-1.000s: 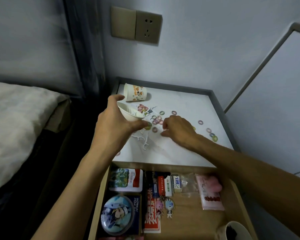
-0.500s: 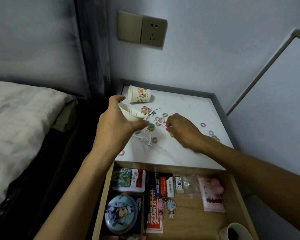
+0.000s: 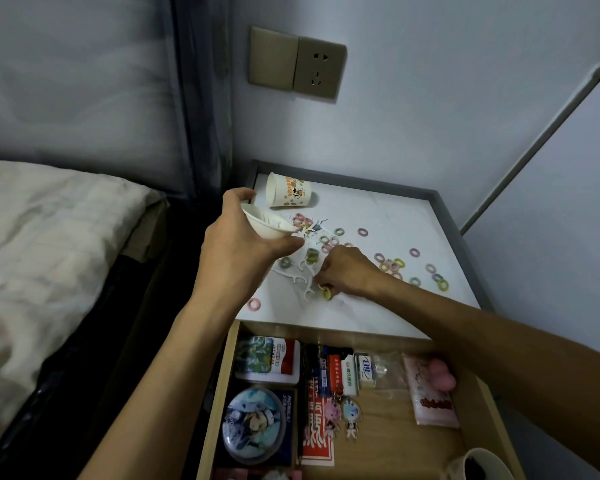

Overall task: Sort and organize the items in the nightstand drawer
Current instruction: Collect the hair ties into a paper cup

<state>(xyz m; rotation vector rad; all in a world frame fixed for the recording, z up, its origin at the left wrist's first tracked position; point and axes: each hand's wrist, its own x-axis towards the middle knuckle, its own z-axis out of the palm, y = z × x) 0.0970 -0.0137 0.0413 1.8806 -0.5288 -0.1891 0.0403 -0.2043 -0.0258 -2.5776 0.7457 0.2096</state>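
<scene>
Observation: your left hand [image 3: 243,244] is clamped round the white cup [image 3: 267,226], which it holds tilted just above the back left part of the worktop [image 3: 388,209], mouth toward the scattered items. This grip and position match those of a second ago.

Change: your right hand [image 3: 349,271] has come off the cluster near the cup's mouth and dropped toward the front edge. Its fingertips are now curled and pinching a yellow-green ring [image 3: 326,293], which lies on the worktop beside the white floss picks [image 3: 293,277]. The two hands are apart, with the picks between them.

Assessment: this looks like the start of one more pick-up, with the cup as the likely collecting vessel. Many loose rings [image 3: 392,265] are spread across the worktop, one just beside the front left corner. The printed cup [image 3: 288,195] lies on its side at the back. The drawer [image 3: 395,431] stands open below with its contents already in rows. Collection is well short of complete.
</scene>
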